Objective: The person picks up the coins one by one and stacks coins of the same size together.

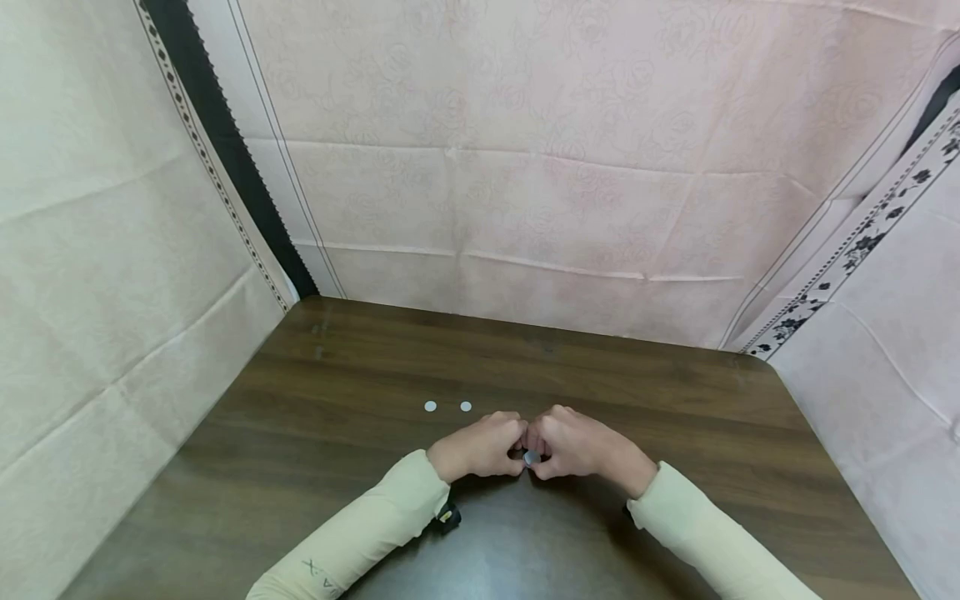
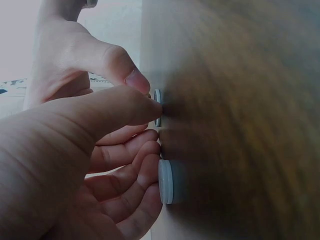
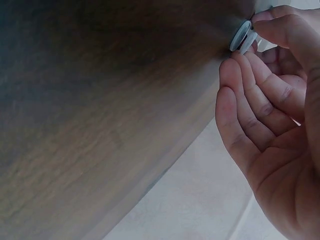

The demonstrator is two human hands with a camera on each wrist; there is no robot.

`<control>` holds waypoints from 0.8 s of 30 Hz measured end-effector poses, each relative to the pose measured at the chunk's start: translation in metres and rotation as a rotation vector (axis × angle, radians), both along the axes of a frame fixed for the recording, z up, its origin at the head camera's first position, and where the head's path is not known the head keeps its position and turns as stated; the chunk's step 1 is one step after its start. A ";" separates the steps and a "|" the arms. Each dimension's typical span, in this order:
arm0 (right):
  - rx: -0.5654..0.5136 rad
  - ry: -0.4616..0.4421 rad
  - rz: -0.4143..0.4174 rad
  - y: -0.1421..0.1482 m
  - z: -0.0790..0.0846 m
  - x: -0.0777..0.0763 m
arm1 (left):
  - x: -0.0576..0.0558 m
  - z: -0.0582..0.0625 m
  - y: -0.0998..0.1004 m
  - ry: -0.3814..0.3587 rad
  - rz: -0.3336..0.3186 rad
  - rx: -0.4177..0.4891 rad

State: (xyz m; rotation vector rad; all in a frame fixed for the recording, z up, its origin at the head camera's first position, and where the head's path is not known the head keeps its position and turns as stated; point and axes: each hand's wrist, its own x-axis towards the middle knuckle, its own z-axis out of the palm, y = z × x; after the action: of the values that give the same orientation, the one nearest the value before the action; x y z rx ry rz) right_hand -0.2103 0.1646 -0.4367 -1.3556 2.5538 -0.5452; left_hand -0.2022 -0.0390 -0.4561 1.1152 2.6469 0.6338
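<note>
A small round pale disc (image 1: 532, 457) lies between my two hands over the dark wooden table. My left hand (image 1: 483, 446) comes from the left with curled fingers, its thumb tip at the disc's edge. From the other side my right hand (image 1: 581, 443) pinches at it with thumb and fingertips. Up close in the right wrist view, one pale disc (image 3: 241, 36) shows on the tabletop side, with a second disc (image 3: 248, 43) tilted right against it under the right thumb. In the left wrist view a thin disc (image 2: 158, 107) stands out behind the left thumb.
Two white discs lie on the table (image 1: 360, 350) beyond my left hand, a left one (image 1: 430, 406) and a right one (image 1: 466, 406). A layered white disc (image 2: 166, 181) shows beside the left fingers. Pale patterned cloth (image 1: 525, 192) hangs behind the table and on both sides.
</note>
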 end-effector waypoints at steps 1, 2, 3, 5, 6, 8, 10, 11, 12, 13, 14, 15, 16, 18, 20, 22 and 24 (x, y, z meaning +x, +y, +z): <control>0.000 0.000 0.003 0.000 0.000 0.000 | 0.000 0.000 0.000 -0.002 -0.003 0.003; -0.002 -0.002 0.003 0.000 0.001 0.000 | 0.000 0.001 0.000 -0.005 -0.005 0.005; -0.003 -0.004 0.005 0.000 0.000 0.000 | 0.000 0.001 0.000 -0.007 -0.007 0.008; -0.005 -0.005 0.006 -0.001 0.000 0.000 | 0.000 0.000 0.000 -0.014 -0.009 0.014; -0.005 -0.004 0.005 0.000 0.000 0.000 | -0.001 0.000 0.000 -0.017 -0.009 0.016; -0.004 -0.002 0.001 0.000 -0.001 -0.001 | -0.001 0.000 0.000 -0.018 -0.006 0.016; 0.000 0.002 -0.001 0.000 -0.002 -0.001 | -0.002 -0.001 0.000 -0.020 -0.004 0.015; 0.001 0.004 -0.001 0.000 -0.002 -0.001 | -0.002 -0.001 0.000 -0.020 -0.003 0.014; 0.002 0.006 -0.001 0.000 -0.002 -0.001 | -0.002 -0.001 0.000 -0.019 -0.002 0.011; 0.004 0.007 -0.002 0.000 -0.002 -0.001 | -0.002 -0.002 0.000 -0.017 -0.002 0.010; 0.006 0.007 -0.003 0.000 -0.002 -0.001 | -0.002 -0.002 0.000 -0.017 -0.001 0.011; 0.008 0.007 -0.004 0.000 -0.002 0.000 | -0.002 -0.002 0.000 -0.018 0.000 0.010; 0.011 0.007 -0.006 0.000 -0.001 0.000 | -0.002 -0.001 0.000 -0.019 0.000 0.011; 0.019 0.005 -0.012 0.000 -0.001 0.000 | -0.002 -0.002 0.000 -0.021 0.001 0.009; 0.028 0.005 -0.017 -0.001 0.000 0.001 | -0.001 -0.001 0.000 -0.025 0.003 0.011; 0.034 0.008 -0.019 -0.001 0.000 0.002 | -0.001 -0.002 0.000 -0.028 0.004 0.011; 0.038 0.010 -0.019 -0.001 0.000 0.003 | -0.001 -0.002 0.000 -0.032 0.004 0.012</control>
State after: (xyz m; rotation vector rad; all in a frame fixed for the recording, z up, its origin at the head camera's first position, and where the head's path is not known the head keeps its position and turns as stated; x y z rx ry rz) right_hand -0.2078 0.1635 -0.4364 -1.3256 2.5742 -0.4925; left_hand -0.2028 -0.0386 -0.4579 1.0941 2.6221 0.6637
